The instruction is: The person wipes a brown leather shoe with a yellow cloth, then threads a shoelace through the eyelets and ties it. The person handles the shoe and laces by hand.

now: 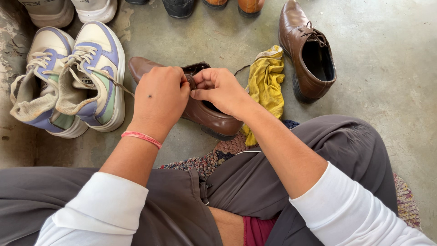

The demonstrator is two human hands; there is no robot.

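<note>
Nearest the camera, grey trousers and rolled white sleeves are seen, with a multicoloured braided mat (214, 159) laid under the crossed legs on the grey concrete floor (387, 68). Just beyond, both hands are brought together over a brown leather dress shoe (207, 116) lying on the floor, toe pointed far-left. The left hand (159, 100), with a pink thread band at the wrist, is closed in a tight grip at the shoe's opening; what is pinched there is hidden by the knuckles. The right hand (221, 91) is pinched narrow, thumb against forefinger, on something small at the same spot, probably the lace, though this cannot be told for sure. A thin dark lace end is seen trailing to the right. The lacing is judged to be under way, not finished. A crumpled yellow cloth (266, 82) lies touching the shoe's right side. Farther right, the matching brown shoe (307, 50) stands apart, laced. To the left, a pair of white-and-lilac trainers (68, 77) rests untied.
</note>
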